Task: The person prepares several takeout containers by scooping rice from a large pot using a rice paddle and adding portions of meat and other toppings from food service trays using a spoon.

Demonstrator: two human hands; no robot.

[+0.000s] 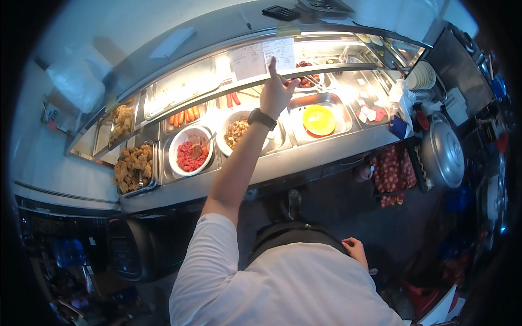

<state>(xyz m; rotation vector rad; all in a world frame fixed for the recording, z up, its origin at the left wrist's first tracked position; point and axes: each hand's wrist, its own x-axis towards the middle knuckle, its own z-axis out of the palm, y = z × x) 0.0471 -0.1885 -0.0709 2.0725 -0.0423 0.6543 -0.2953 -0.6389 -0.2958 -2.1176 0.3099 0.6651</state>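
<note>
My left hand (277, 89), with a dark watch on its wrist, reaches over the lit food counter (261, 155). Its index finger is stretched out over handwritten paper sheets (247, 61) at the glass, and the hand holds nothing; I cannot tell whether it touches them. Below this arm are a white bowl of chopped brown food (235, 133) and a white bowl of red food (190, 155). A yellow plate (318, 120) sits in a metal tray to the right. My right hand (355, 251) hangs by my hip, fingers loosely bent, with nothing visible in it.
Fried pieces (133, 167) fill a tray at the counter's left end, near sausages (185, 116). Along the right stand stacked plates (421, 75), a large metal pot lid (445, 151) and a net of onions (392, 169). A calculator (280, 12) lies on the top ledge.
</note>
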